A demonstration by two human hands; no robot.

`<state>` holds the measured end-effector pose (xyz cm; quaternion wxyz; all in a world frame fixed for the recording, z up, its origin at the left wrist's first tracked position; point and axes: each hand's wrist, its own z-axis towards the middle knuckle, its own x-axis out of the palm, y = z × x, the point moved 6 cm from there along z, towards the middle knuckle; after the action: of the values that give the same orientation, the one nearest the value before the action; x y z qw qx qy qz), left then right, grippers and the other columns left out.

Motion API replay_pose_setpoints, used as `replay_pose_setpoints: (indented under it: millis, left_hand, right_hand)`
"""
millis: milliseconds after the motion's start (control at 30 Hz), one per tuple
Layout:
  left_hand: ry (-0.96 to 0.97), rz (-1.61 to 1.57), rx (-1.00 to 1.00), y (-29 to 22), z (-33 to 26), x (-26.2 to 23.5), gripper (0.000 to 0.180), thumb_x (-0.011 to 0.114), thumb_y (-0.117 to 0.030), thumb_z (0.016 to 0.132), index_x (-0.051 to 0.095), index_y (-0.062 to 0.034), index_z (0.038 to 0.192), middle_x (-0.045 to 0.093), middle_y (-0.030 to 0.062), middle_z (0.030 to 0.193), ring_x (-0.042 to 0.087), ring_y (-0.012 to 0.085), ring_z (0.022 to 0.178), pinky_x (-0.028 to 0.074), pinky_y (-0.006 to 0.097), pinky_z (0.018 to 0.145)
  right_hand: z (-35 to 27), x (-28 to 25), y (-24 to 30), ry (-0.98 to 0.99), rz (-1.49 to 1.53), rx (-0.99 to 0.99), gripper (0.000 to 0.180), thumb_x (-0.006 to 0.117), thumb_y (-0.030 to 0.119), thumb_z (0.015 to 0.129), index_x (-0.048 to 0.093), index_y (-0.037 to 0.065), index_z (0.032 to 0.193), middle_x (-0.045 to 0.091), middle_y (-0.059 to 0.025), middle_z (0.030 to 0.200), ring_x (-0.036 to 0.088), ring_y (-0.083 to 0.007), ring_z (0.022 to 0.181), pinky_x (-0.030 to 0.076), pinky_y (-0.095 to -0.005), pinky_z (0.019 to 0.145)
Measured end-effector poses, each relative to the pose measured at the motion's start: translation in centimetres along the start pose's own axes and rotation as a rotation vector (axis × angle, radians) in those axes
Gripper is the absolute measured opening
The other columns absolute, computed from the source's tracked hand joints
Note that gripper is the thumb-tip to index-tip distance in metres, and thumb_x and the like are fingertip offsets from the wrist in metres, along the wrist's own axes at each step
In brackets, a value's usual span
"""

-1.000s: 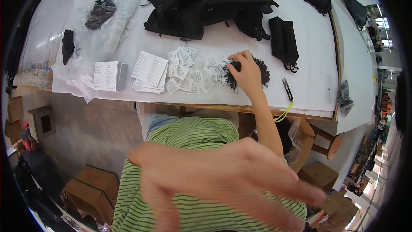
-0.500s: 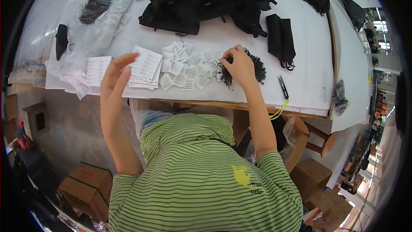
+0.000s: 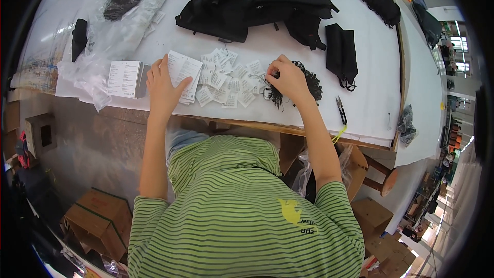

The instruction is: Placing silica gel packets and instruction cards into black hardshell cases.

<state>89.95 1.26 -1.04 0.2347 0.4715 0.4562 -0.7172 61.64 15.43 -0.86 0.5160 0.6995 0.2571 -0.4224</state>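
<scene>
My left hand (image 3: 167, 86) rests at a stack of white printed cards (image 3: 184, 71), its thumb over the near side and its fingers spread along the left edge. Fingertips of my right hand (image 3: 289, 78) are pinched together over the left side of a bundle of black strings (image 3: 312, 83); a thin string seems to be between them, partly hidden by the fingers. Between my hands lie many small white labels (image 3: 231, 83), loosely overlapping. A second stack of white cards (image 3: 123, 79) stands left of my left hand.
Black fabric bags (image 3: 252, 7) are heaped at the back. A narrow black pouch (image 3: 341, 54) and thread snips (image 3: 341, 110) with a yellow cord lie at right. Clear plastic bags (image 3: 116, 25) spread at left. The table's wooden edge (image 3: 247, 125) runs before me.
My left hand has come down and to the right, onto the card stack. My right hand stays pinched at the black strings. The view has shifted slightly.
</scene>
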Motion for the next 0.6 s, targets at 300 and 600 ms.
replay_pose_setpoints:
  millis: [300, 600]
  left_hand:
    - [-0.054, 0.029, -0.089, -0.1, 0.3, -1.0, 0.078, 0.079, -0.028, 0.069, 0.043, -0.001, 0.132, 0.046, 0.0135, 0.119, 0.041, 0.0328, 0.112, 0.031, 0.044, 0.096]
    - [-0.091, 0.065, -0.123, 1.3, 0.0, -0.7, 0.06, 0.076, -0.024, 0.072, 0.05, -0.0041, 0.122, 0.05, 0.0115, 0.112, 0.045, 0.0303, 0.107, 0.032, 0.042, 0.092]
  right_hand:
    - [-0.7, -5.3, 1.1, -0.213, 0.255, 0.105, 0.012, 0.071, 0.018, 0.078, 0.067, 0.007, 0.078, 0.061, -0.0057, 0.076, 0.056, -0.0156, 0.061, 0.043, -0.0292, 0.056]
    - [-3.5, -11.3, 4.7, -0.345, 1.132, -0.043, 0.008, 0.058, 0.006, 0.091, 0.054, 0.005, 0.098, 0.054, -0.002, 0.065, 0.045, -0.0058, 0.055, 0.033, -0.0189, 0.05]
